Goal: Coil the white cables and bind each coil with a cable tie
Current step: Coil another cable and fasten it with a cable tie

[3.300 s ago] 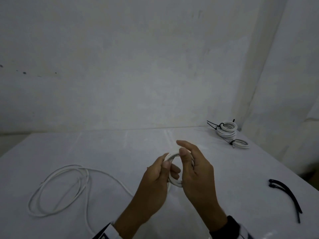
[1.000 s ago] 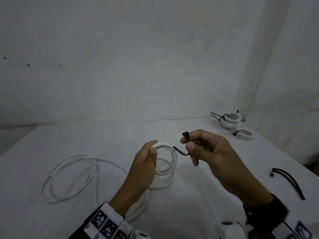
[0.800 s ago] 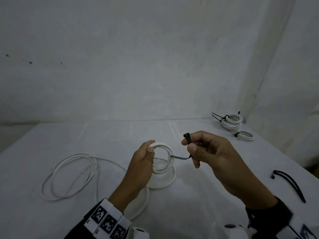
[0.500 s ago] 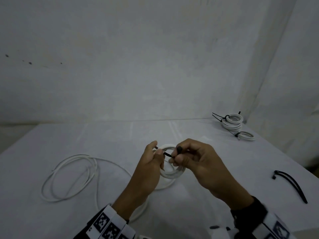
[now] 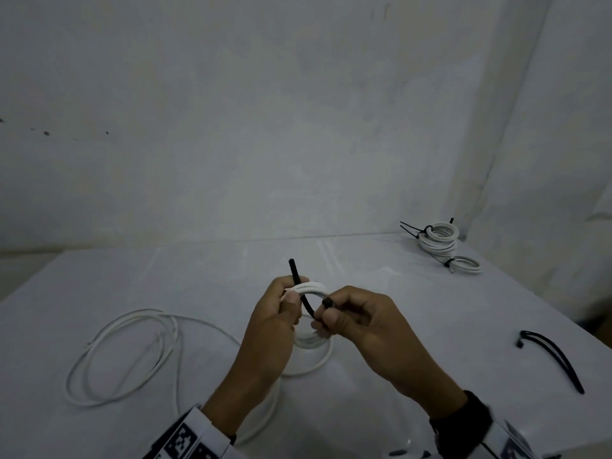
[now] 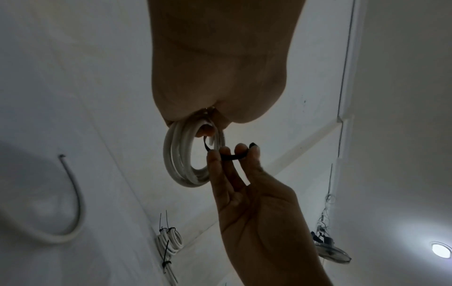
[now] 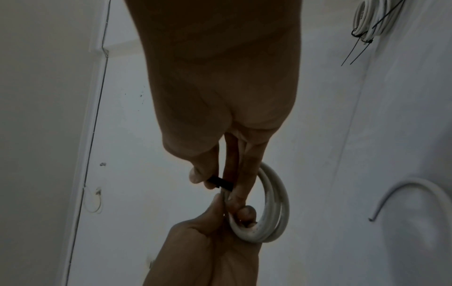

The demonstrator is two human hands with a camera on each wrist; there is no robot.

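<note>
My left hand (image 5: 293, 294) grips a small white cable coil (image 5: 313, 288) above the table, thumb on its top. A black cable tie (image 5: 303, 293) crosses the coil beside that thumb, and its tail sticks up behind the hand. My right hand (image 5: 326, 313) pinches the tie's head end just right of the coil. In the left wrist view the coil (image 6: 181, 160) hangs from my left hand and the tie (image 6: 229, 157) curves through its opening into the right fingers (image 6: 238, 150). The right wrist view shows the pinched tie (image 7: 220, 182) beside the coil (image 7: 271, 203).
A loose white cable (image 5: 132, 352) sprawls on the white table (image 5: 414, 309) at the left and trails to the coil. Bound coils (image 5: 440, 240) lie at the back right corner by the wall. Spare black ties (image 5: 549, 359) lie near the right edge.
My right hand brought the black tie in from the right to the coil. The tie now runs across the coil with its tail pointing up. Both hands have drawn together.
</note>
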